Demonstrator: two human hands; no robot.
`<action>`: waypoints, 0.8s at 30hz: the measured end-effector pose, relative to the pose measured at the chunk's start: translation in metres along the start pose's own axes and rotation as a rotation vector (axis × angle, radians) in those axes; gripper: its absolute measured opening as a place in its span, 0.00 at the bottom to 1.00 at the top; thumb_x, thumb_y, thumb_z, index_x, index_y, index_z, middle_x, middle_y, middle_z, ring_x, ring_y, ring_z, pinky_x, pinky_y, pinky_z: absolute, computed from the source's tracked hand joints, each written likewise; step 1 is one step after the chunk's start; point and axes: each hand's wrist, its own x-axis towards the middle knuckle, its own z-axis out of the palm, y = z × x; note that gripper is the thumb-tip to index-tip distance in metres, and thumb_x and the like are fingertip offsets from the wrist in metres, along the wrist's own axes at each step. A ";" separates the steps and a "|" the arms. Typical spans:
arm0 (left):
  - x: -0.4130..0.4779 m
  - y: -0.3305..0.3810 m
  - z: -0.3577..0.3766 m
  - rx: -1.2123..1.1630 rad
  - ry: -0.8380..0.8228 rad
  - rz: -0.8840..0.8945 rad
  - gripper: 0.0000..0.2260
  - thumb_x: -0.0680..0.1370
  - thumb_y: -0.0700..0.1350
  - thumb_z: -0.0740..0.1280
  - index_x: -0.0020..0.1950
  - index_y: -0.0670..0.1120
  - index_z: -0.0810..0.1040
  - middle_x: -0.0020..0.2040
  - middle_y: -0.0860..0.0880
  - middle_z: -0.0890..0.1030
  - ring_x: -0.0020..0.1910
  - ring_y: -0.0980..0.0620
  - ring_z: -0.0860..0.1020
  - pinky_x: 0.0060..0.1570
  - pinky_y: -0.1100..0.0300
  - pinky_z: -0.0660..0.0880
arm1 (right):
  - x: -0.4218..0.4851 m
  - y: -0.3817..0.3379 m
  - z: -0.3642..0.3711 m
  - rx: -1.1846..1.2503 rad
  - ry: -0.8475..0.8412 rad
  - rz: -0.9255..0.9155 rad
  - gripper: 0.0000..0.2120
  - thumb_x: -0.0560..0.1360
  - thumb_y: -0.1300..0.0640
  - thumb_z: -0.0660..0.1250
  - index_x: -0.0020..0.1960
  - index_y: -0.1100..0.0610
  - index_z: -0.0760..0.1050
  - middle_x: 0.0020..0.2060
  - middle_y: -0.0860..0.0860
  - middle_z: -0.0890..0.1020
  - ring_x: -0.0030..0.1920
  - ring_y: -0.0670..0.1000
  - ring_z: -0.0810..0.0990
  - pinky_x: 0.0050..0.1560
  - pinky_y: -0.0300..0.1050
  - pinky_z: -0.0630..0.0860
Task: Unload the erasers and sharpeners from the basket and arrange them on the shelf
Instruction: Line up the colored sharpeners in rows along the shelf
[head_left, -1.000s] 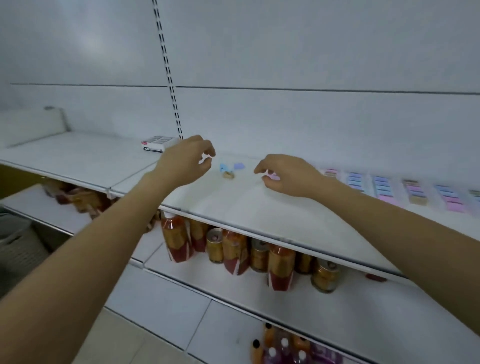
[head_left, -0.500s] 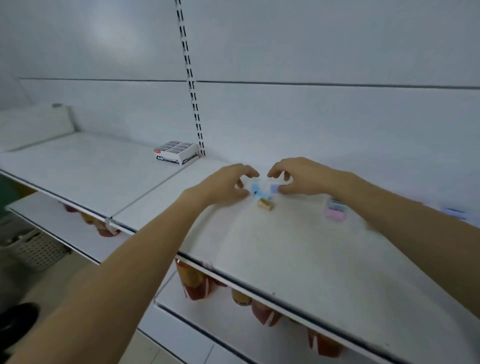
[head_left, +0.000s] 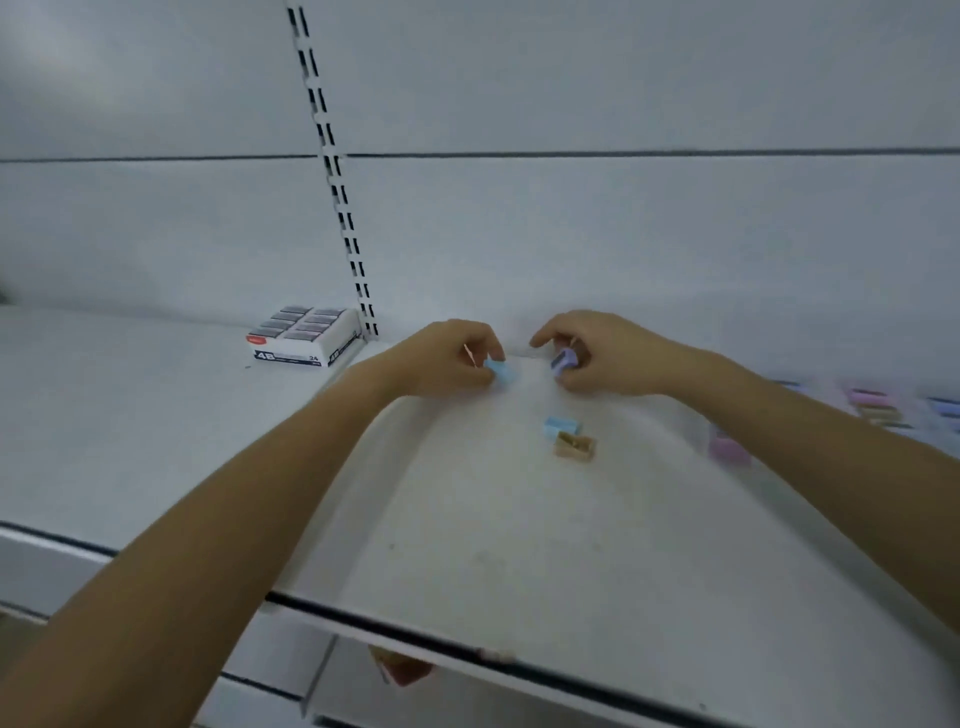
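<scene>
Near the back of the white shelf (head_left: 467, 519), my left hand (head_left: 447, 358) pinches a small light-blue sharpener (head_left: 503, 372). To its right my right hand (head_left: 597, 353) pinches a small purple sharpener (head_left: 564, 359). Closer to me, a second light-blue sharpener (head_left: 561, 427) and a tan sharpener (head_left: 574, 446) lie side by side on the shelf. A pink eraser (head_left: 730, 451) lies to the right, partly behind my right forearm. The basket is out of view.
A white box of erasers (head_left: 304, 338) marked 4B stands at the back left beside the slotted upright (head_left: 337, 176). Several pastel erasers (head_left: 878, 402) sit in a row at the far right. A lower shelf shows below the front edge.
Both hands have moved toward the back of the shelf, each lifting a sharpener off the small pile. The view has come closer and higher over the shelf.
</scene>
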 end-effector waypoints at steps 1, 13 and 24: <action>0.001 -0.006 -0.002 -0.046 0.016 0.016 0.05 0.74 0.41 0.68 0.45 0.51 0.75 0.42 0.54 0.76 0.38 0.58 0.74 0.42 0.66 0.71 | 0.000 -0.001 0.001 0.028 0.034 0.014 0.20 0.72 0.63 0.66 0.64 0.57 0.71 0.46 0.49 0.71 0.47 0.46 0.70 0.43 0.24 0.64; 0.005 -0.029 0.006 -0.453 0.071 0.236 0.09 0.69 0.41 0.68 0.42 0.55 0.72 0.43 0.54 0.81 0.41 0.54 0.78 0.48 0.54 0.76 | -0.014 -0.031 0.019 0.106 0.355 0.194 0.15 0.73 0.67 0.65 0.59 0.60 0.76 0.48 0.53 0.74 0.52 0.52 0.75 0.55 0.42 0.72; 0.001 0.008 0.001 -0.511 0.137 0.457 0.16 0.68 0.38 0.75 0.38 0.52 0.69 0.44 0.57 0.78 0.44 0.53 0.79 0.50 0.64 0.75 | -0.056 -0.051 0.030 0.016 0.570 0.298 0.09 0.72 0.67 0.66 0.52 0.61 0.78 0.47 0.54 0.76 0.46 0.48 0.73 0.49 0.36 0.70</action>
